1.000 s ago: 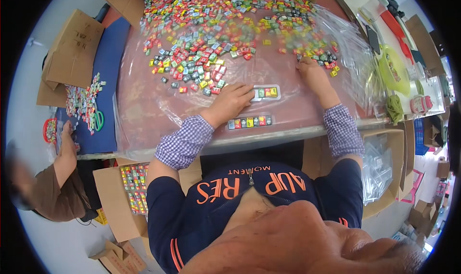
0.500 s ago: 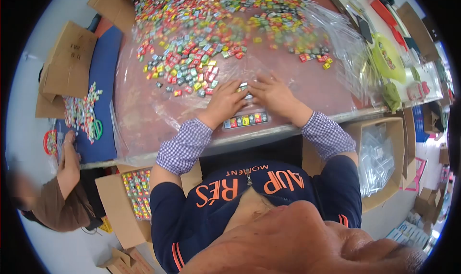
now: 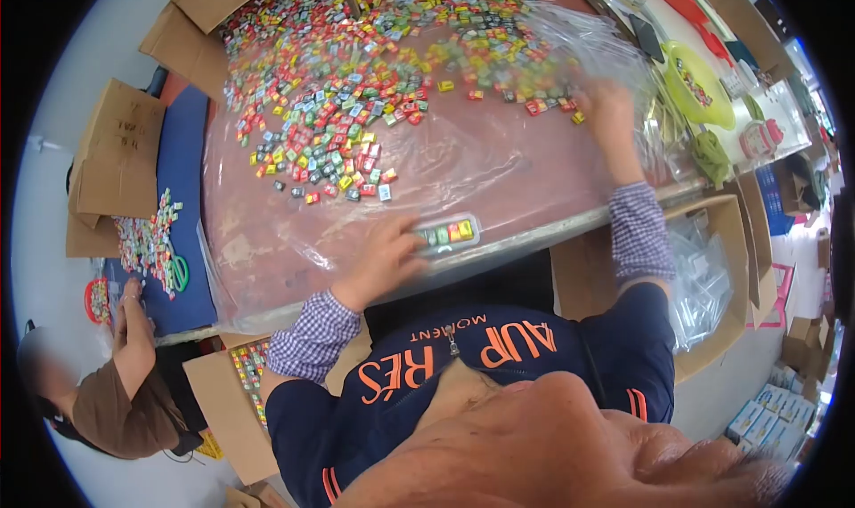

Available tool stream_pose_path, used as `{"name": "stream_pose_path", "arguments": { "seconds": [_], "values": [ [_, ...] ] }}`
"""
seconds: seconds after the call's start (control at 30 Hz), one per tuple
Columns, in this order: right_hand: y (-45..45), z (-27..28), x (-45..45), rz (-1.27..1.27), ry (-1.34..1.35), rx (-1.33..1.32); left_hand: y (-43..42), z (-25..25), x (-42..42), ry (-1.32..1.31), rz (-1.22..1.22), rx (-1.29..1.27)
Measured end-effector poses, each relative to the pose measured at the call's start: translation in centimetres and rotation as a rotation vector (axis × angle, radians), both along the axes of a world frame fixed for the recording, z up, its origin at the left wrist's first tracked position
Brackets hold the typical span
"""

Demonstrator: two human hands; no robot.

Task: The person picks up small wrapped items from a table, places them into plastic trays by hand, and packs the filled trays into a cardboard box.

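A clear tray [image 3: 476,231] with a row of small coloured blocks [image 3: 455,233] lies near the table's front edge. My left hand [image 3: 385,257] is at the tray's left end, its fingers apart and slightly blurred; they hide that end. Farther out and to the right, my right hand [image 3: 606,107] is over the right edge of the loose blocks, beside clear plastic bags [image 3: 592,40]. Motion blur hides its fingertips and anything between them. Many loose blocks [image 3: 334,143] in red, green, yellow, black and white spread over the plastic-covered table [image 3: 499,170].
Cardboard boxes stand at the left [image 3: 125,152] and lower right [image 3: 712,343]. At the right are a yellow-green bowl [image 3: 712,107] and a green cloth [image 3: 710,156]. A co-worker [image 3: 129,406] sits at the left by a blue mat [image 3: 185,152] with green-handled scissors [image 3: 181,274].
My hands have parted from over the tray; my right hand has moved out to the right, my left hand down and left. The view has shifted. Only one tray now shows.
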State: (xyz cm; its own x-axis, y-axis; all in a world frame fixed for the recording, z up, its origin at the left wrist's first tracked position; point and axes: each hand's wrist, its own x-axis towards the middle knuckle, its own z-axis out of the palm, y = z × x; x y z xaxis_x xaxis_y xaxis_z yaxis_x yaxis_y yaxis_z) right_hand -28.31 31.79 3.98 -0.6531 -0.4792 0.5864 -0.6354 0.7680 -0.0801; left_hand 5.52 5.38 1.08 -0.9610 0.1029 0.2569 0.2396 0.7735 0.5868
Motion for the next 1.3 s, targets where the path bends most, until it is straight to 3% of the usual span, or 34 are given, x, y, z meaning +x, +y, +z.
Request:
{"name": "stream_pose_path", "arguments": {
  "seconds": [0.1, 0.17, 0.33, 0.43, 0.5, 0.57, 0.73, 0.83, 0.97, 1.0, 1.1, 1.27, 1.3],
  "values": [
    [2.0, -1.0, -3.8, -0.091, 0.081, -0.002, -1.4, -0.2, 1.0, 0.015, 0.062, -0.002],
    [2.3, -1.9, -5.9, -0.255, -0.115, 0.239, -1.9, -0.4, 1.9, 0.008, 0.127, -0.005],
    [2.3, -2.7, -6.7, -0.286, -0.053, 0.106, -5.0, -1.0, 2.0, 0.106, 0.358, -0.005],
    [0.2, -3.1, -4.0, 0.065, -0.005, -0.135, -5.9, -2.1, 1.4, 0.158, 0.465, 0.051],
    [-2.8, -3.1, -0.4, 0.307, -0.034, 0.082, -5.9, -2.0, -0.9, 0.180, 0.408, -0.027],
    [-4.9, -3.4, 2.6, 0.526, -0.040, 0.070, -5.9, -1.8, -1.5, 0.195, 0.370, -0.059],
    [-4.7, -3.1, 2.5, 0.323, -0.180, -0.104, -5.3, -1.3, -2.1, 0.162, 0.342, -0.048],
    [-3.1, -2.3, 0.3, -0.006, -0.200, -0.294, -5.5, -0.9, -1.7, 0.154, 0.376, -0.056],
    [-3.0, -1.0, 0.0, -0.159, -0.390, -0.184, -5.2, -0.8, -1.4, 0.129, 0.406, -0.040],
    [-3.7, -0.8, 0.6, -0.154, -0.391, -0.181, -5.2, -0.7, -1.5, 0.119, 0.406, -0.044],
    [-5.6, -0.5, 3.0, -0.084, -0.281, 0.251, -4.8, -0.8, -1.5, 0.099, 0.399, -0.052],
    [-3.1, -4.4, -0.3, -0.060, -0.246, 0.032, -5.8, -1.8, -0.3, 0.149, 0.382, -0.028],
    [-2.0, -4.5, -1.0, -0.057, -0.346, -0.096, -6.1, -2.0, 0.1, 0.149, 0.383, -0.005]
  ]
}}
